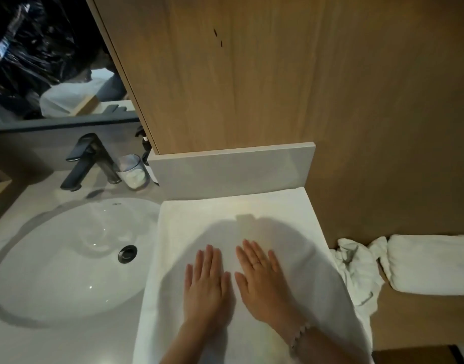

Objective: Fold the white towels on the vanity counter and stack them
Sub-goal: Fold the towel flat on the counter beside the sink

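Head view, biggest item first: the wood panel (pixel 251 74) fills everything beyond the fingertips, with a pale backsplash (pixel 230 166) at its foot. Left of both hands is the surface (pixel 68 337), with the sink basin (pixel 55 258) set into it, just beside the towel's left edge.

Task item: the white towel (pixel 225 211) lies flat on the surface, directly under both hands, and runs from the backsplash toward the person. Whether its far edge touches the backsplash, I can't tell. My read is that it's laid out flat beside the basin because a flat lay gives clean fold lines.

The folded towel (pixel 430 264) is right of the right hand, well apart, on a wooden ledge (pixel 409 319). It looks like the start of the stack. The crumpled towel (pixel 354 266) sits between it and the white towel, just beside the white towel's right edge. It's probably next in the queue.

- **left hand** (pixel 207 285): palm down, fingers straight and close together, pressing on the cloth.
- **right hand** (pixel 262 279): same pose, just beside the left, thumbs near but apart.

Neither hand grips any fabric. My judgement is that they're smoothing wrinkles ahead of a fold. Both rest on the towel's near half, so the far half is uncovered.

Small stuff:
- The black faucet (pixel 86 158) and glass (pixel 133 172) are beyond and left of the left hand.
- The drain (pixel 127 254) is left of the left hand's fingertips.
- The right hand has a ring (pixel 255 264) on one finger and a bracelet (pixel 299 334) at the wrist.
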Demonstrator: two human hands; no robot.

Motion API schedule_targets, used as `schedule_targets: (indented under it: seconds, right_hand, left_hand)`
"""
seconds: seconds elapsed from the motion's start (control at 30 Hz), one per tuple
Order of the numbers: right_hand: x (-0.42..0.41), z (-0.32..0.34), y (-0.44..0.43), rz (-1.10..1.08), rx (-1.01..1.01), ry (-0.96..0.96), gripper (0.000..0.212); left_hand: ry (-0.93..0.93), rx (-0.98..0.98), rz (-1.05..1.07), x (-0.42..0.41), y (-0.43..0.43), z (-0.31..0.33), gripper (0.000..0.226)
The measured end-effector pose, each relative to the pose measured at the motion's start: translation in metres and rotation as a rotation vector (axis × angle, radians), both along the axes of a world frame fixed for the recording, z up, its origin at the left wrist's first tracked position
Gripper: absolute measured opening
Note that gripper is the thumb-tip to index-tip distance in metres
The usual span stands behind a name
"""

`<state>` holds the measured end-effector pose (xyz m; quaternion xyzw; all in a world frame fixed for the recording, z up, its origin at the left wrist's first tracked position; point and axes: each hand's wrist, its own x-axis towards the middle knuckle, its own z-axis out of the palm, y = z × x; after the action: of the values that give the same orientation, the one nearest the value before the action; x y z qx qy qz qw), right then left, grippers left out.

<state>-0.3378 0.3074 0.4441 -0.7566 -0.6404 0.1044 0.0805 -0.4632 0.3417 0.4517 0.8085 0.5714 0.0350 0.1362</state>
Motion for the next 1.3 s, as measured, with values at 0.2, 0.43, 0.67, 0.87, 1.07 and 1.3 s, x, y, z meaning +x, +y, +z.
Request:
schedule_targets:
  seconds: [0.2, 0.43, 0.67, 0.87, 1.07, 1.3]
  right_hand:
    - [0.067, -0.003, -0.019, 0.035, 0.012, -0.003, 0.102]
    - [0.101, 0.004, -0.030, -0.087, -0.014, -0.055, 0.097]
    - [0.031, 0.022, -0.044, -0.100, 0.112, -0.035, 0.066]
    - [-0.035, 0.012, -0.096, -0.072, -0.005, 0.018, 0.055]
    - [-0.035, 0.007, -0.103, -0.007, 0.024, 0.000, 0.056]
    - [-0.009, 0.008, -0.112, 0.024, -0.055, -0.056, 0.061]
  left_hand:
    - [0.011, 0.012, -0.012, -0.023, 0.013, -0.002, 0.089]
    - [0.044, -0.023, 0.078, -0.052, 0.027, 0.000, 0.073]
    - [0.026, -0.026, 0.071, -0.023, -0.012, 0.010, 0.071]
    - [-0.045, -0.114, -0.080, -0.021, -0.094, 0.014, 0.099]
    - [0.018, -0.035, -0.144, -0.035, -0.102, 0.003, 0.089]
    - [0.006, -0.030, -0.164, -0.051, -0.093, -0.004, 0.060]
